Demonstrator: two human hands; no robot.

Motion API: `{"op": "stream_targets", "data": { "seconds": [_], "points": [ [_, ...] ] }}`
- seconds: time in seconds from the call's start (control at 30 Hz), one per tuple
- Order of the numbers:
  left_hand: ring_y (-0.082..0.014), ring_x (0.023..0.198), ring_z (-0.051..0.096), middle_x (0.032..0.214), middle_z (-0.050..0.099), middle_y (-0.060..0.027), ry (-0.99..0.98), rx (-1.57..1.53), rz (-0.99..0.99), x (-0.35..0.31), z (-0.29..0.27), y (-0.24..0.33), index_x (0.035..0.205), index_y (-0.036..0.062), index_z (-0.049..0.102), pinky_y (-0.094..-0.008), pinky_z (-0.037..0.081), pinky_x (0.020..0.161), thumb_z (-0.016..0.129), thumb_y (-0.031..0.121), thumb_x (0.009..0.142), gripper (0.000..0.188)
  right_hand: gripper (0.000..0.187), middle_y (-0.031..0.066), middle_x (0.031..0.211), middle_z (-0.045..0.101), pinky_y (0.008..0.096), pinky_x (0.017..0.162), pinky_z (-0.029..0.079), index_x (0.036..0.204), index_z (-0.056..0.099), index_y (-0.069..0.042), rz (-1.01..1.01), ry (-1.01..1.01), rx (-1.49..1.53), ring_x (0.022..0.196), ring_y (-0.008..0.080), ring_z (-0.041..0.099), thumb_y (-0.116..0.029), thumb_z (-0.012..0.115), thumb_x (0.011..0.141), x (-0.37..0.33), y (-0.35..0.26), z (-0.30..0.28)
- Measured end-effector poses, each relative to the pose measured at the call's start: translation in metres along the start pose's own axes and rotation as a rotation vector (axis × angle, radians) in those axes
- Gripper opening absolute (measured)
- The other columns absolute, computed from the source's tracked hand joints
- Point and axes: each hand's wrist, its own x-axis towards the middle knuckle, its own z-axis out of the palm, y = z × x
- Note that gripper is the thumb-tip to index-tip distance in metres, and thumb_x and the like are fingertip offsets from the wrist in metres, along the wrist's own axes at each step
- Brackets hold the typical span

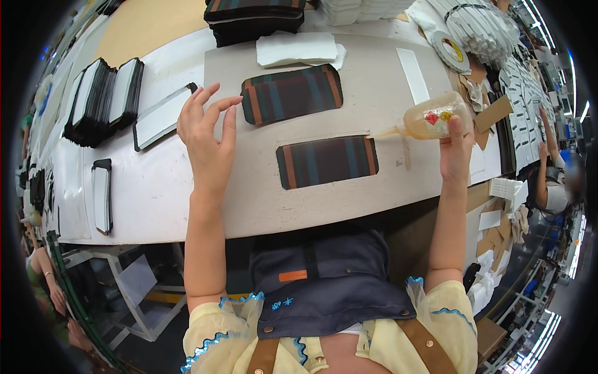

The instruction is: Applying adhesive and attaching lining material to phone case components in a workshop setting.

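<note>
Currently, the right hand (456,149) is wrapped around a translucent amber plastic squeeze bottle (423,118), its thin nozzle (389,131) at the upper right corner of a dark plaid rectangular panel (327,162) lying flat on a pale grey work surface (249,206). The left hand (208,134), empty, fingers loosely spread, is just beside a second dark plaid panel (293,93), contact unclear. Applying fluid along the nearer panel's edge appears under way, calling next for a light squeeze and steady tip.
</note>
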Motion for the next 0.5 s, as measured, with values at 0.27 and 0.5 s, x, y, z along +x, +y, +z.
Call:
{"op": "stream_targets", "data": {
  "seconds": [0.27,0.5],
  "points": [
    [-0.0290,0.142,0.046,0.140,0.064,-0.0053,-0.011,0.017,0.002,0.000,-0.001,-0.001,0.112,0.0151,0.077,-0.0456,0.029,0.119,0.062,0.018,0.102,0.019,0.072,0.0038,0.123,0.066,0.0272,0.097,0.053,0.143,0.052,-0.002,0.024,0.006,0.005,0.113,0.0118,0.064,-0.040,0.084,0.089,-0.006,-0.007,0.001],
    [-0.0295,0.141,0.047,0.140,0.064,-0.0057,-0.013,0.010,0.004,0.001,-0.002,0.000,0.113,0.0151,0.077,-0.0461,0.031,0.118,0.061,0.018,0.103,0.019,0.077,0.0063,0.128,0.064,0.0300,0.103,0.050,0.144,0.052,0.000,0.027,-0.036,-0.025,0.119,0.0142,0.062,-0.044,0.083,0.089,-0.032,-0.007,-0.016]
  ]
}}
